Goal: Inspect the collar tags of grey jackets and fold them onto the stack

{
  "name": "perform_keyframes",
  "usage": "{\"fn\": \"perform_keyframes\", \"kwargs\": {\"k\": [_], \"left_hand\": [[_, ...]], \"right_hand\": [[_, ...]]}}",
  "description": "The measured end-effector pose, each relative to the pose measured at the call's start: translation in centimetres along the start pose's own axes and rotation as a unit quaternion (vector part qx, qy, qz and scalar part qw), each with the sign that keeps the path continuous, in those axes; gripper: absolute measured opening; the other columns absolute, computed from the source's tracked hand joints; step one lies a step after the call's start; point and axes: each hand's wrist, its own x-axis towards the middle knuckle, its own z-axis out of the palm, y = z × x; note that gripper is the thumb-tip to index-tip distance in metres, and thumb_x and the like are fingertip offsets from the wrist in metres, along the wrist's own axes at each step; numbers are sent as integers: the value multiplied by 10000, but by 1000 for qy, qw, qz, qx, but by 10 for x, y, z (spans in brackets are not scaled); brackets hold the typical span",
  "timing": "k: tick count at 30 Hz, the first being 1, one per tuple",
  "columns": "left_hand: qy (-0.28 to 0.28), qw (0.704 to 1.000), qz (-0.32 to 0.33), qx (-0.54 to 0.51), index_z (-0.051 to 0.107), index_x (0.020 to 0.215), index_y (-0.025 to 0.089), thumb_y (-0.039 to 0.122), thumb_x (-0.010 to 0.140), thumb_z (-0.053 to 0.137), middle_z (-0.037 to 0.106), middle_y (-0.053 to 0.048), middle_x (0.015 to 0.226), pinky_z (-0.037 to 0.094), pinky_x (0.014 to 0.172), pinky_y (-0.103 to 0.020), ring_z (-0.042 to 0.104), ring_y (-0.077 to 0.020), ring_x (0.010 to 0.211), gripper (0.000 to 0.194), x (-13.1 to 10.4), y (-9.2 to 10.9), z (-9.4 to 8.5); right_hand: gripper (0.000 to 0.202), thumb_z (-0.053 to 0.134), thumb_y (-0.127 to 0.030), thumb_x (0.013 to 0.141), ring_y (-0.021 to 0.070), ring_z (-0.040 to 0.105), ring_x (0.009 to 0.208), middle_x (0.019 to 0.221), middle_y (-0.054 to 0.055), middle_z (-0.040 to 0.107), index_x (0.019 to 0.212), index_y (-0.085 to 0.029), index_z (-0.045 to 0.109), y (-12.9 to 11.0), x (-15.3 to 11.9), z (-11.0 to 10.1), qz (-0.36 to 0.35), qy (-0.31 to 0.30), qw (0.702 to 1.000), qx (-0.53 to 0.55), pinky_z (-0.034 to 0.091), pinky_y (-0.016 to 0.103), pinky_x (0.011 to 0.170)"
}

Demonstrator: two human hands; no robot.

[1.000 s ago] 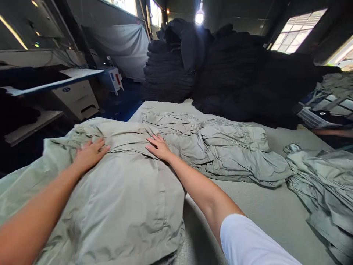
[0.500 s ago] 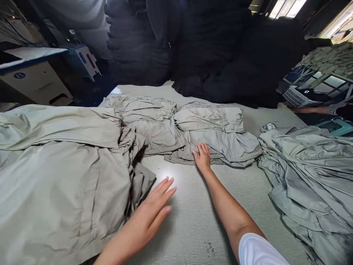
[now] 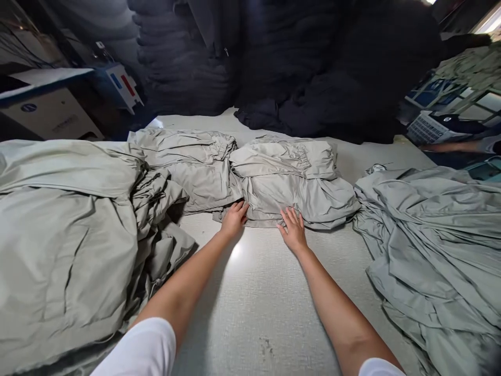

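Two folded light-grey garments lie side by side across the far part of the table, the right folded garment and the left folded garment. My left hand is at the near edge of the right one, close to where the two meet, its fingers bent together over the cloth there; its fingertips are partly hidden. My right hand rests on the same near edge farther right, fingers spread and flat, holding nothing.
A large heap of grey garments covers the left side, and another grey heap the right. Tall stacks of dark cloth stand behind. A white machine cabinet is at the far left. At the far right another person's forearm shows.
My left hand has moved forward and right from above the table to the garment's near edge, and its fingers have closed there. My right hand stays at that edge. The view has shifted slightly.
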Motion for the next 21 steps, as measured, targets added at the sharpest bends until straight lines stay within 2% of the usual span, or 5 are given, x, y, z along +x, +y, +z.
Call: {"fn": "perform_keyframes", "kwargs": {"k": [6, 10, 15, 18, 21], "left_hand": [[4, 1000, -12, 21, 709, 1361, 169, 169, 986, 519, 704, -159, 1395, 515, 1089, -413, 660, -297, 1287, 421, 2, 23, -26], [55, 998, 8, 12, 699, 1354, 212, 221, 996, 466, 789, -124, 1150, 545, 942, -344, 730, -260, 1074, 427, -35, 66, -55], [27, 982, 136, -128, 768, 1096, 261, 363, 985, 461, 767, -76, 908, 546, 826, -314, 704, -229, 850, 343, -166, 115, -87], [96, 972, 40, -209, 735, 973, 257, 499, 1023, 405, 692, -39, 789, 526, 733, -300, 633, -215, 750, 412, -258, 112, -101], [175, 944, -79, -267, 690, 937, 232, 577, 1010, 425, 632, -12, 769, 504, 698, -277, 583, -195, 748, 441, -335, 83, -112]], "right_hand": [[645, 510, -384, 1005, 288, 275, 1603, 1684, 153, 401, 1608, -166, 442, -23, -2, -9, 45, -18, 998, 40, 180, 534, 1300], [754, 562, -411, 980, 280, 271, 1604, 1707, 175, 348, 1654, -158, 340, -46, -16, -31, 44, 53, 997, 41, 201, 516, 1298], [586, 420, -215, 977, 239, 331, 1571, 1627, 119, 496, 1553, -193, 523, -48, -62, -70, 68, 162, 984, 11, 84, 531, 1316], [577, 357, -123, 929, 259, 460, 1481, 1457, 97, 663, 1380, -235, 699, -35, -113, -88, 98, 164, 982, 8, 74, 583, 1303], [602, 409, -75, 822, 282, 583, 1363, 1312, 89, 748, 1265, -252, 776, -20, -178, -93, 112, 127, 985, 14, 117, 603, 1298]]}}
